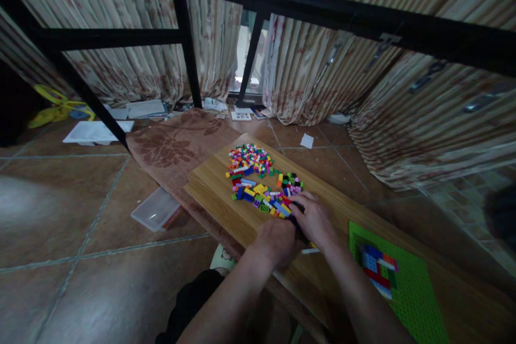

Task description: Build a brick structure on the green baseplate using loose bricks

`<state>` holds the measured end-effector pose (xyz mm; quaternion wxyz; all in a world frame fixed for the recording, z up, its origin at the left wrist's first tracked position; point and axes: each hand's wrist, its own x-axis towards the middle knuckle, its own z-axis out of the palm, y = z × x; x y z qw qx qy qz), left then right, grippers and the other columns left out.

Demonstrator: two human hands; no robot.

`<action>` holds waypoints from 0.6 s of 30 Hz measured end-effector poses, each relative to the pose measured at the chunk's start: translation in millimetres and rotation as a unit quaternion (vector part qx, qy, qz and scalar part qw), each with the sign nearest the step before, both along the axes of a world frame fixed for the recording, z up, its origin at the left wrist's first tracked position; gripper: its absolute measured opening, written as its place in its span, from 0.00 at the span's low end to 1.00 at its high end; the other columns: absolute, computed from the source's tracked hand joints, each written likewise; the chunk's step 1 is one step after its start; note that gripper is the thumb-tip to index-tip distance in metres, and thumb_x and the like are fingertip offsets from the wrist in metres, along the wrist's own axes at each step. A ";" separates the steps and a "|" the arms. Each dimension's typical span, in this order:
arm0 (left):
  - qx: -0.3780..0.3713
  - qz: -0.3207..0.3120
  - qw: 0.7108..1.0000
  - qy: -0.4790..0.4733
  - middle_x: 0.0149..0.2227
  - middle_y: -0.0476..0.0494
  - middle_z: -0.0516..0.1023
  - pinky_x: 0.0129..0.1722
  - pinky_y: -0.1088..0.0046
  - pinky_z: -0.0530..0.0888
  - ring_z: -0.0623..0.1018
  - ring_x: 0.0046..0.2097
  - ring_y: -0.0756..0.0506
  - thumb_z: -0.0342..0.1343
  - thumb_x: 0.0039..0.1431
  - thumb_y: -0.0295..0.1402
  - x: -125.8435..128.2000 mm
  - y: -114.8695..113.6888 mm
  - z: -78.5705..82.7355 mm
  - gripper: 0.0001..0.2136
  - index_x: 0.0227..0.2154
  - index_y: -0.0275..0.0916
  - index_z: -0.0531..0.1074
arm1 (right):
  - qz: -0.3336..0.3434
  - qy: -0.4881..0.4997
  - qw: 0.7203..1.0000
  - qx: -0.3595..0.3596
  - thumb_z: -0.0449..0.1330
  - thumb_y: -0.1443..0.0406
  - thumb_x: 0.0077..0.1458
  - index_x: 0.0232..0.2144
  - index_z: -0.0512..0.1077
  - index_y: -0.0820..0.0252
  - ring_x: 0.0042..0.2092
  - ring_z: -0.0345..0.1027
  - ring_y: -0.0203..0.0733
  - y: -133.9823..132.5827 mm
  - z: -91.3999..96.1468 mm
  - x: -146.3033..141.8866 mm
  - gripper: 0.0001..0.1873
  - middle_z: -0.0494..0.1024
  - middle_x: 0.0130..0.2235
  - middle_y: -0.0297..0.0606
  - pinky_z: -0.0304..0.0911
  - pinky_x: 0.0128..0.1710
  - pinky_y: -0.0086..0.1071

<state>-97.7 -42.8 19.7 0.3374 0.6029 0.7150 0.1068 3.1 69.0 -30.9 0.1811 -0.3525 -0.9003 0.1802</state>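
Observation:
A loose pile of colourful toy building bricks (262, 193) lies on a wooden board. My right hand (313, 219) is at the near right edge of this pile, its fingers bent and apart over the bricks. Just left of it, my left hand (277, 237) is curled closed with its back towards me. What it holds, if anything, is hidden. Something dark shows between the two hands, too shaded to name. To the right lies a green baseplate (419, 285), bearing a small built block of red, blue, white and orange bricks (379, 269).
Smaller bricks (250, 157) are heaped farther back on the wooden board (217, 172). A brown patterned cloth (177, 142) lies under the board. On the tiled floor are a clear plastic box (156, 209) and a white tray (97, 131). Black metal bars (314, 2) cross before the curtains.

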 end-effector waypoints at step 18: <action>0.119 0.062 0.988 -0.075 0.35 0.41 0.81 0.40 0.69 0.72 0.79 0.39 0.43 0.49 0.60 0.34 -11.2 6.2 -3.2 0.11 0.35 0.40 0.77 | -0.152 0.366 0.832 -0.387 0.69 0.56 0.42 0.33 0.78 0.59 0.27 0.67 0.35 -26.3 29.9 15.8 0.16 0.78 0.27 0.33 0.64 0.29 0.30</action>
